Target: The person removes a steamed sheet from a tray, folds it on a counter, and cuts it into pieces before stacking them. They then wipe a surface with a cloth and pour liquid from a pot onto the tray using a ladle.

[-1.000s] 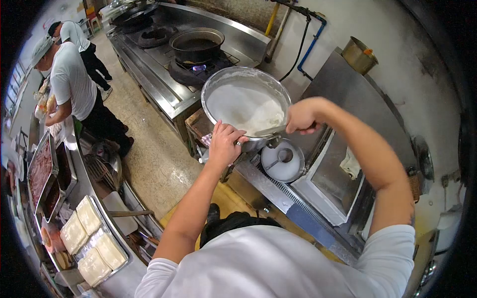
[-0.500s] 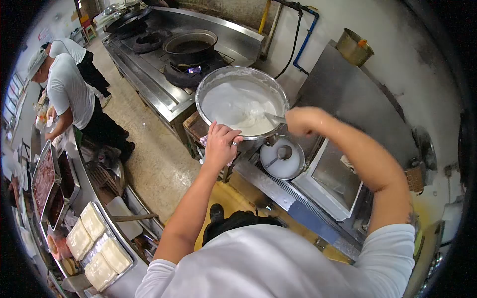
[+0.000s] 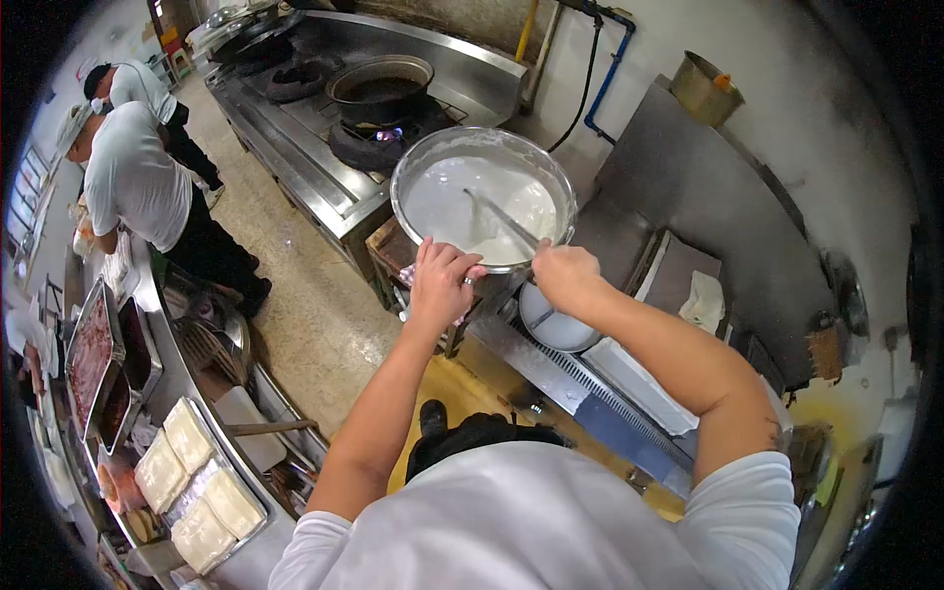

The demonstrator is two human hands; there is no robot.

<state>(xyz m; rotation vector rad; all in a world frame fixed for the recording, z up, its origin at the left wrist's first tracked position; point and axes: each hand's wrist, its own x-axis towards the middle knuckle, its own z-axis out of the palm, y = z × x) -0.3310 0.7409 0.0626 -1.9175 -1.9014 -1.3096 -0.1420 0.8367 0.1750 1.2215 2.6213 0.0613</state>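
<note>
A wide metal bowl (image 3: pixel 405 218) holds white liquid (image 3: pixel 442 195), thicker and streaked on the right side. My left hand (image 3: pixel 440 285) grips the near rim of the bowl, fingers over the edge and a ring on one finger. At the right rim, my right hand (image 3: pixel 567 274) is closed around the handle of a metal utensil (image 3: pixel 506 218). Its far end dips into the liquid, so whether it is a ladle or a whisk is hidden. Below my right hand stands a round container of whitish liquid (image 3: pixel 560 329), partly covered by my wrist.
A dark wok (image 3: pixel 382 90) sits over a burner with a flame on the steel stove (image 3: pixel 334 187). On the left counter lie a tray of pale slabs (image 3: pixel 202 482) and trays of reddish food (image 3: pixel 93 344). Two co-workers (image 3: pixel 138 162) stand at the far left.
My right hand has swung left and nearer the bowl's near rim, and the utensil's end has moved toward the bowl's middle. My left hand stays on the rim. The nearer co-worker leans further forward.
</note>
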